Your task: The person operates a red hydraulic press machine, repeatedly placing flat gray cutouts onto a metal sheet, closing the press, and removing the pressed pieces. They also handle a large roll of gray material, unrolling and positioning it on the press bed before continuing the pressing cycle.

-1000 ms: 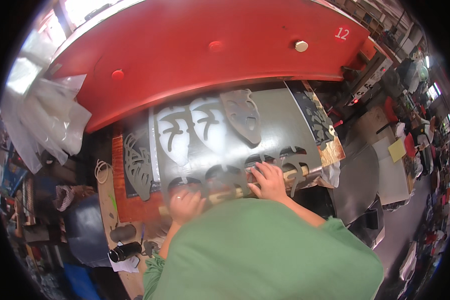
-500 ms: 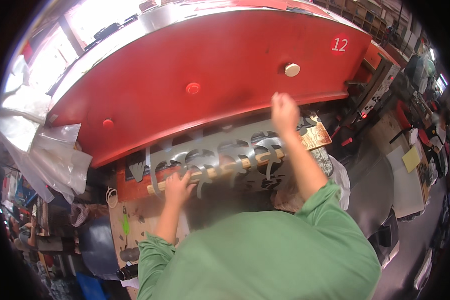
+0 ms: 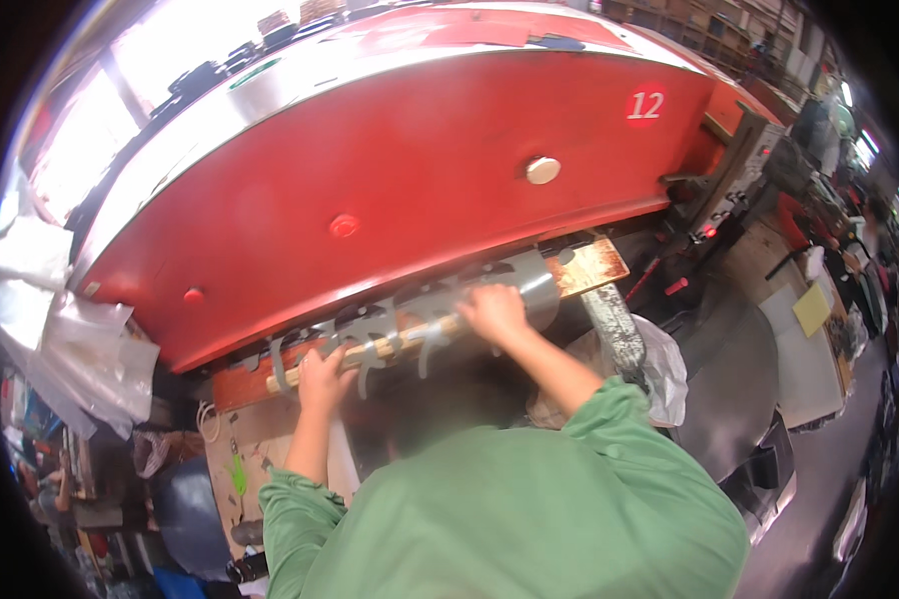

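Observation:
A pale wooden bar (image 3: 378, 349) lies along the front of the work surface beneath the red machine. Grey sheet material (image 3: 525, 278) with curved cut-outs drapes over it, strips of it hanging down the front. My left hand (image 3: 322, 379) is closed around the bar near its left end, at the sheet's edge. Further right, my right hand (image 3: 494, 311) has its fingers curled at the bar's other end, against the sheet; its palm side is hidden, but it appears to grip the bar. Several dark cut shapes (image 3: 415, 295) lie along the sheet.
The big red machine beam (image 3: 449, 160) with round buttons overhangs the work just beyond my hands. A worn wooden board (image 3: 594, 265) sticks out at right. A plastic bag (image 3: 659, 369) hangs below it. Clear plastic sheets (image 3: 95, 349) hang at left, above a table with a green tool (image 3: 237, 473).
My right hand has come down and left from in front of the red beam onto the bar. My left hand stays on the bar's left part. The view has shifted slightly.

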Available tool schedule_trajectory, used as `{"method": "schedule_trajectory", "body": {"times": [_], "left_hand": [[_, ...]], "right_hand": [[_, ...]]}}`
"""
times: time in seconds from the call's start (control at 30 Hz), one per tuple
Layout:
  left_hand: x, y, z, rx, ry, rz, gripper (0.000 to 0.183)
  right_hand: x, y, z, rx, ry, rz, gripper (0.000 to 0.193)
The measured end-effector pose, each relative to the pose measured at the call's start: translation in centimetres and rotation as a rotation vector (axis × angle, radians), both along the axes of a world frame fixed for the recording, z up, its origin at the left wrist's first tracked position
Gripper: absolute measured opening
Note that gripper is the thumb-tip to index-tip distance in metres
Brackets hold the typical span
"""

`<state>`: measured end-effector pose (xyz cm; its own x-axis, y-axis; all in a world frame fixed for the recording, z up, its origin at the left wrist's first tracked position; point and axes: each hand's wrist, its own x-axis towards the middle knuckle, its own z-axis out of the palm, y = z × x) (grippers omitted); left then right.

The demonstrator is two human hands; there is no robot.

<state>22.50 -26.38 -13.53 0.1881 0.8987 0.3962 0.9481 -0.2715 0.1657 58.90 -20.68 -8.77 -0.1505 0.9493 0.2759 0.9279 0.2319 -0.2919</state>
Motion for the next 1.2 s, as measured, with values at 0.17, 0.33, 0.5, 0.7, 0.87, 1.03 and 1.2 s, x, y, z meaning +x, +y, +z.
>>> {"method": "schedule_trajectory", "body": {"times": [0.17, 0.33, 0.5, 0.7, 0.87, 1.03, 1.2], "left_hand": [[1.5, 0.8, 0.1, -0.041, -0.004, 0.048, 0.054], [3.0, 1.1, -0.6, -0.03, -0.048, 0.072, 0.056], [2.7, 1.2, 0.0, -0.011, -0.054, 0.011, 0.056], [3.5, -4.1, 2.7, -0.155, -0.001, 0.103, 0.062], [-1.1, -6.1, 7.3, -0.356, -0.491, -0.129, 0.082], [1.2, -2.4, 10.7, -0.25, -0.418, 0.003, 0.042], [10.5, 4.8, 8.2, -0.013, -0.232, -0.284, 0.048]], "right_hand": [[0.5, 0.2, -2.6, 0.177, -0.125, -0.008, 0.032], [2.7, 0.7, -3.5, 0.292, -0.046, 0.081, 0.032], [1.8, 1.1, -4.2, 0.321, 0.006, 0.025, 0.031], [2.8, -4.9, 2.4, -0.033, -0.075, 0.155, 0.033], [3.5, -6.8, 1.4, -0.153, -0.099, 0.015, 0.033], [1.2, -0.6, 4.2, -0.026, 0.241, -0.143, 0.05], [-6.5, 4.6, 6.8, -0.27, 0.104, -0.229, 0.084]]}}
